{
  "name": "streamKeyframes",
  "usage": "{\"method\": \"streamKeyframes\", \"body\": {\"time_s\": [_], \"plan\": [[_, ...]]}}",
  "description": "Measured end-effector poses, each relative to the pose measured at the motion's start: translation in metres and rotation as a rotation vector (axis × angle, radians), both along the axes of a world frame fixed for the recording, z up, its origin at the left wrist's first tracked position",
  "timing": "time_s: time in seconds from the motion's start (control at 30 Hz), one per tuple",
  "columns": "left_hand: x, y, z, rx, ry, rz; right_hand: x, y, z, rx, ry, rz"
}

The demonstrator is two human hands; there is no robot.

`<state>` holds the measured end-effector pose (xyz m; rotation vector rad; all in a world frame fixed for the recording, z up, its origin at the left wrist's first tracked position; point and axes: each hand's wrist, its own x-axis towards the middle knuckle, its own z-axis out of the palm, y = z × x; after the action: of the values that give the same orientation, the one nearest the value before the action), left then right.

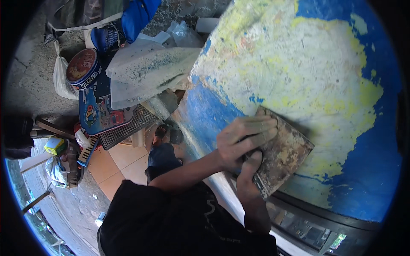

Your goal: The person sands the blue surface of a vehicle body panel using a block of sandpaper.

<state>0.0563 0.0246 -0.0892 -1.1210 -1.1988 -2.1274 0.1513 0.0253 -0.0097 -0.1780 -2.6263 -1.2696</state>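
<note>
A flat rectangular board, its face mottled brown and worn, lies tilted against a large curved panel of vehicle bodywork. My left hand is closed on the board's upper left part, with its fingers laid across the top. Just below it, my right hand grips the near left edge, thumb upward; its other fingers are mostly hidden. Around the board the bodywork panel shows a broad whitish patch with yellow fringes. Blue paint surrounds that patch on the right and at the left edge. The board's underside is hidden.
Left of the panel stand a round cookie tin, a blue picture board and a dusty plastic sheet. A small toy keyboard leans near a yellow-green box. A dark window frame borders the panel's near side.
</note>
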Motion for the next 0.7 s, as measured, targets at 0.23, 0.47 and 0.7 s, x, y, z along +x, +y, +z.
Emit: {"method": "streamKeyframes", "body": {"time_s": [0.23, 0.47, 0.7], "plan": [[-0.001, 0.006, 0.0, 0.121, -0.004, -0.003, 0.008, 0.0, 0.005, 0.345, -0.24, -0.019], [0.007, -0.008, 0.002, -0.005, -0.044, -0.034, 0.005, -0.002, 0.001, -0.026, -0.011, -0.038], [-0.006, -0.007, 0.006, -0.026, -0.022, -0.035, 0.006, -0.005, -0.008, -0.072, 0.054, -0.028]]}}
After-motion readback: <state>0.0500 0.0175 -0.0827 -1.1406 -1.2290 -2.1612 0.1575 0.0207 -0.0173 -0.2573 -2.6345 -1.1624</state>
